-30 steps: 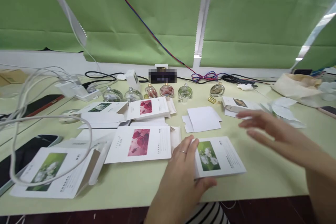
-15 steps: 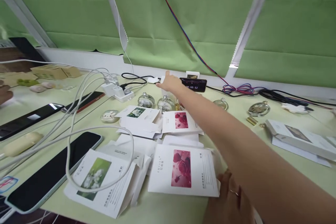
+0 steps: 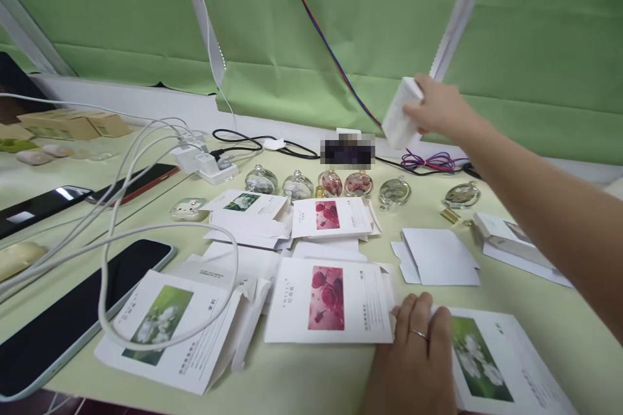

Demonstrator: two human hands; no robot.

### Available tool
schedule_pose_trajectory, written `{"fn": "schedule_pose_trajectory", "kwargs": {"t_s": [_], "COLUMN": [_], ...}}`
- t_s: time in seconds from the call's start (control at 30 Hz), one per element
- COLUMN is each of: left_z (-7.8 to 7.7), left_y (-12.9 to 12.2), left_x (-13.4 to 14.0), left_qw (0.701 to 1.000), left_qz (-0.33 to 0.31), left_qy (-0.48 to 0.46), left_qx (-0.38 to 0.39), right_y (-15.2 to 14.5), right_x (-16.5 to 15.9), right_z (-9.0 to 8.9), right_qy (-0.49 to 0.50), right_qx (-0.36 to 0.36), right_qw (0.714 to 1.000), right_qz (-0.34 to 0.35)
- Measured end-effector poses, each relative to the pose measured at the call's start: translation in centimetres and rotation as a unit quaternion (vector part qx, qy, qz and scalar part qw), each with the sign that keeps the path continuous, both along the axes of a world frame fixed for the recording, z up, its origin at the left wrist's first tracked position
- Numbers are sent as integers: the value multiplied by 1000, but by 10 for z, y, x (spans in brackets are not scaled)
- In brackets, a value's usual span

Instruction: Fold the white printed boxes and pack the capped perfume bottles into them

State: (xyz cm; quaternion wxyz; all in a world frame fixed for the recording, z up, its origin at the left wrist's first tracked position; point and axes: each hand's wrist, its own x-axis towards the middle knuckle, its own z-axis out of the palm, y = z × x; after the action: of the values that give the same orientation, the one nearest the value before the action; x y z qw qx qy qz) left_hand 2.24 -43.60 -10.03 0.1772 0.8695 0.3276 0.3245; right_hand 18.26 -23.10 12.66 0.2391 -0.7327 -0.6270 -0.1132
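My right hand [image 3: 438, 107] is raised above the back of the table and grips a small white box [image 3: 400, 114], held in the air over the red and blue wires. My left hand [image 3: 419, 350] lies flat, fingers together, on the left edge of a white carton with a white-flower picture [image 3: 491, 363] at the front of the table. Beside it lies a carton with a red rose picture [image 3: 331, 301]. A row of round glass bottles [image 3: 357, 183] stands along the back.
Several flat cartons [image 3: 170, 331] and a blank white carton blank [image 3: 435, 258] cover the green table [image 3: 302, 379]. White cables [image 3: 121, 240], a power strip [image 3: 204, 165] and phones [image 3: 68, 318] lie left. A closed carton [image 3: 511, 243] sits right.
My right hand went to the back of the table, took the small white box there and lifted it up to the right. The view swung left, then partly back.
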Motion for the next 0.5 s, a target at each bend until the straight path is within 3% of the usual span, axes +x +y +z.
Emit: {"fn": "schedule_pose_trajectory", "kwargs": {"t_s": [0.1, 0.27, 0.4, 0.5], "left_z": [16, 48, 54, 53], "left_y": [3, 6, 3, 0], "left_x": [-7, -18, -20, -21], "left_qw": [998, 984, 979, 977], "left_qz": [-45, -85, -62, -44], "left_qy": [14, 93, 108, 116], "left_qx": [-50, -129, -162, -171], "right_y": [-35, -47, -40, -45], "right_x": [39, 56, 57, 60], "right_z": [-10, -62, -92, -92], "right_qy": [-42, 13, 47, 65], "right_qx": [-53, -142, -181, -195], "right_qw": [996, 984, 977, 974], "right_qz": [-65, -102, -99, -91]}}
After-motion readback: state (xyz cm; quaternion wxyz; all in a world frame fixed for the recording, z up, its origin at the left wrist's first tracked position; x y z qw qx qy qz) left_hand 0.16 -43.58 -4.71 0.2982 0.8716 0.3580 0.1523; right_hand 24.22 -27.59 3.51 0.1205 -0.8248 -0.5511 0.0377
